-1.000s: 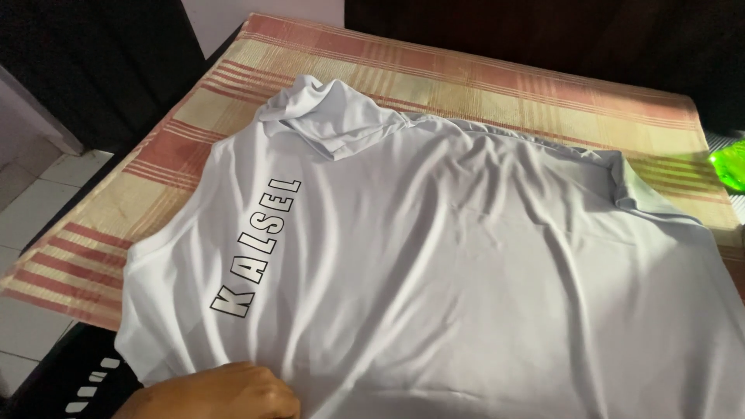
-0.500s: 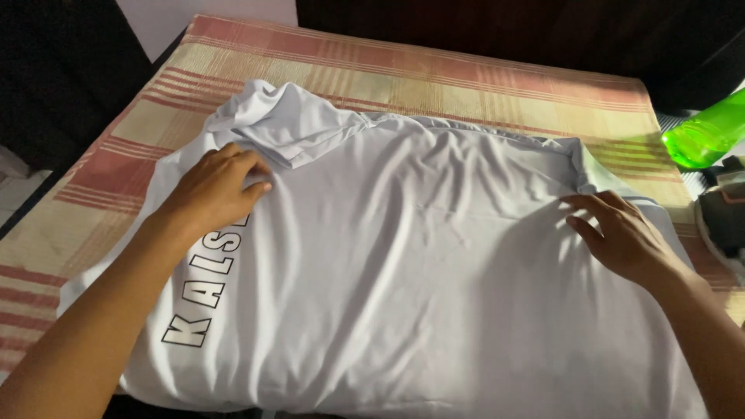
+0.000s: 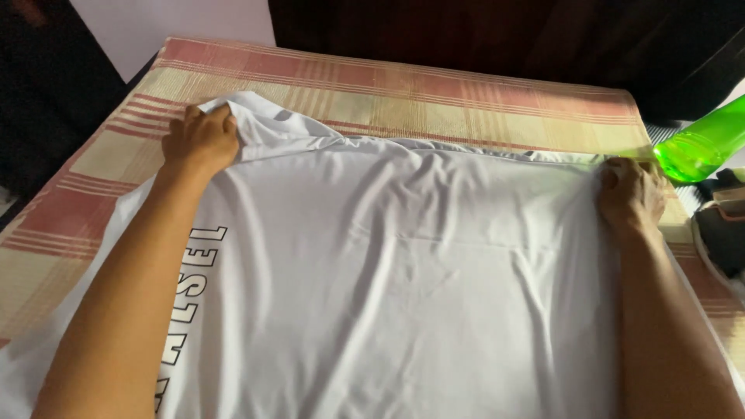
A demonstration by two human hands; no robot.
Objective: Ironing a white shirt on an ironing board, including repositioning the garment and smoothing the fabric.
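Note:
A white shirt (image 3: 403, 279) with black-outlined lettering down its left side lies spread over a table covered by a red and beige checked cloth (image 3: 434, 93). My left hand (image 3: 200, 138) is closed on the shirt's far left corner, bunching the fabric. At the far right edge of the shirt my right hand (image 3: 630, 192) grips the fabric in the same way. Between the two hands the far hem runs in a nearly straight, taut line. Both forearms lie over the shirt.
A bright green plastic bottle (image 3: 702, 143) lies at the right edge of the table. Dark objects (image 3: 725, 221) sit just below it at the right border. Behind the table the room is dark, with a pale wall patch (image 3: 155, 23) at the top left.
Both hands have moved outward and away from me to the shirt's far corners and closed on the fabric. The far edge, wrinkled before, is now pulled straight.

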